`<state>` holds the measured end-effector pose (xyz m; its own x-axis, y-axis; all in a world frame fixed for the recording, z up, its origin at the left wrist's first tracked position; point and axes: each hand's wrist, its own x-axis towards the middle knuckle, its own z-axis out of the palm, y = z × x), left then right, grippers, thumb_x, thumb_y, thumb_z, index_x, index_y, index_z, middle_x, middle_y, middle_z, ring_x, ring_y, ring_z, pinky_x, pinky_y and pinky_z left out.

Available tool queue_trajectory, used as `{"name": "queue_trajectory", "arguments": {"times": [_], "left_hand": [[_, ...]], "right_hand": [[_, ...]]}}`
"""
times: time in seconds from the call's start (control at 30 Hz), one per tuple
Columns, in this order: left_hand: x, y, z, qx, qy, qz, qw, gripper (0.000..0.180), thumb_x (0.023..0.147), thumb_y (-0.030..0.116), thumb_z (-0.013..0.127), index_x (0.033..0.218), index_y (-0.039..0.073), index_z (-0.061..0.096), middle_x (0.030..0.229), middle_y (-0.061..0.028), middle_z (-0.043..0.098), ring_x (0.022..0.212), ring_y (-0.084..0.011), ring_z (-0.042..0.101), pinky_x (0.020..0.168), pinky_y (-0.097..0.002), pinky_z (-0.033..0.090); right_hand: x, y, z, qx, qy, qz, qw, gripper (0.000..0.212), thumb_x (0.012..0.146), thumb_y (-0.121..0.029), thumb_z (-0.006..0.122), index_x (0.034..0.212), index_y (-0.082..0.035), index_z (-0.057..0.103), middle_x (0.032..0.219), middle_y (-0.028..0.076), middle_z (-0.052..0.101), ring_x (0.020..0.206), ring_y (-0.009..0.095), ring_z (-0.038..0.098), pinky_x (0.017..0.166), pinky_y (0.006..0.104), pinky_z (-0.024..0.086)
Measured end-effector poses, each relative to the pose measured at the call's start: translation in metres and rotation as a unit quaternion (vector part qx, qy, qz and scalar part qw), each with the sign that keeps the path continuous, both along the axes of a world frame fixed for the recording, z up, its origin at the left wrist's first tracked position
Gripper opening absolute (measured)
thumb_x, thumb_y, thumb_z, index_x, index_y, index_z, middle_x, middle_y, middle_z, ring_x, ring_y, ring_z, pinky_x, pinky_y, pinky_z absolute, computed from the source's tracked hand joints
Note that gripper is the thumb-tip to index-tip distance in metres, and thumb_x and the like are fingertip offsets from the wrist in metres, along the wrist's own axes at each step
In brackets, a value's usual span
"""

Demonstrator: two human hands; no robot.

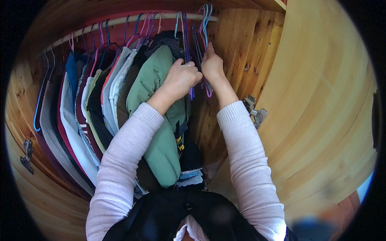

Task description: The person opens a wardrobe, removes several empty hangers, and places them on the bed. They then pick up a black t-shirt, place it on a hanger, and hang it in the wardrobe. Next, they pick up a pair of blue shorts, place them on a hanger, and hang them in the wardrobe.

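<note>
My left hand (181, 79), with a ring on one finger, is closed around purple hangers (192, 94) just right of a green padded jacket (155, 80). Its forearm crosses in front of that jacket. Beside it, my right hand (212, 64) grips a small bunch of empty hangers, among them a light blue hanger (205, 30) and a pink hanger (208, 91). Their hooks reach up to the right end of the wooden rod (161, 17). Between the two hands the hanger frames overlap, and my fingers partly hide them.
Many clothes on coloured hangers fill the rod to the left, including a grey garment (52, 108). Folded clothes (189, 176) lie low in the wardrobe. An open wooden door (317, 100) stands at right, with a metal hinge (257, 114); another hinge (27, 156) shows at left.
</note>
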<state>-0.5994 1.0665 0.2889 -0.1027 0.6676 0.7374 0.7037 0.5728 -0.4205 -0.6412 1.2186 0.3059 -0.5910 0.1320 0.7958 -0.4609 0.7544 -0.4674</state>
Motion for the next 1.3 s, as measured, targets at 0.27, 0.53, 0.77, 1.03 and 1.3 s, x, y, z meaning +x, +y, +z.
{"name": "queue_trajectory", "arguments": {"times": [0.27, 0.53, 0.77, 1.03, 1.3], "left_hand": [[0.011, -0.001, 0.000, 0.031, -0.022, -0.018, 0.999, 0.011, 0.074, 0.010, 0.062, 0.070, 0.012, 0.052, 0.071, -0.0044, 0.054, 0.086, -0.0248, 0.057, 0.078, -0.0418, 0.042], [0.024, 0.002, -0.003, 0.070, 0.017, -0.035, 0.997, 0.023, 0.075, 0.002, 0.062, 0.097, 0.008, 0.056, 0.106, -0.0099, 0.061, 0.117, -0.0306, 0.054, 0.091, -0.0448, 0.043], [0.041, 0.000, -0.014, 0.112, -0.031, -0.048, 0.992, 0.039, 0.076, -0.002, 0.062, 0.113, 0.006, 0.058, 0.125, -0.0130, 0.057, 0.117, -0.0326, 0.054, 0.096, -0.0426, 0.044], [0.057, -0.001, -0.016, 0.116, -0.050, -0.071, 0.989, 0.041, 0.077, -0.004, 0.060, 0.117, 0.005, 0.058, 0.127, -0.0150, 0.057, 0.114, -0.0337, 0.056, 0.093, -0.0434, 0.046], [0.060, -0.010, -0.023, 0.143, -0.064, -0.058, 0.986, 0.039, 0.079, -0.004, 0.059, 0.117, 0.004, 0.058, 0.128, -0.0147, 0.056, 0.113, -0.0344, 0.056, 0.093, -0.0433, 0.047]], "right_hand": [[-0.001, -0.008, 0.008, -0.012, -0.101, -0.002, 0.995, 0.051, 0.091, -0.012, 0.041, 0.141, 0.000, 0.041, 0.114, 0.033, 0.060, 0.109, 0.045, 0.058, 0.096, 0.0466, 0.046], [0.011, 0.008, 0.062, 0.078, -0.345, 0.043, 0.934, 0.040, 0.089, -0.009, 0.047, 0.126, 0.007, 0.050, 0.122, 0.030, 0.058, 0.114, 0.039, 0.059, 0.095, 0.0459, 0.048], [-0.003, -0.004, 0.014, 0.089, -0.202, -0.051, 0.974, 0.055, 0.097, -0.026, 0.038, 0.147, -0.005, 0.030, 0.124, 0.029, 0.058, 0.115, 0.042, 0.057, 0.097, 0.0494, 0.046], [-0.024, 0.016, 0.013, -0.052, -0.071, 0.116, 0.989, 0.040, 0.093, -0.026, 0.055, 0.125, -0.004, 0.059, 0.117, 0.028, 0.061, 0.112, 0.042, 0.058, 0.097, 0.0413, 0.046], [-0.013, -0.015, 0.024, 0.094, -0.200, -0.045, 0.974, 0.048, 0.096, -0.027, 0.042, 0.140, -0.006, 0.045, 0.115, 0.030, 0.061, 0.110, 0.044, 0.058, 0.095, 0.0453, 0.047]]}}
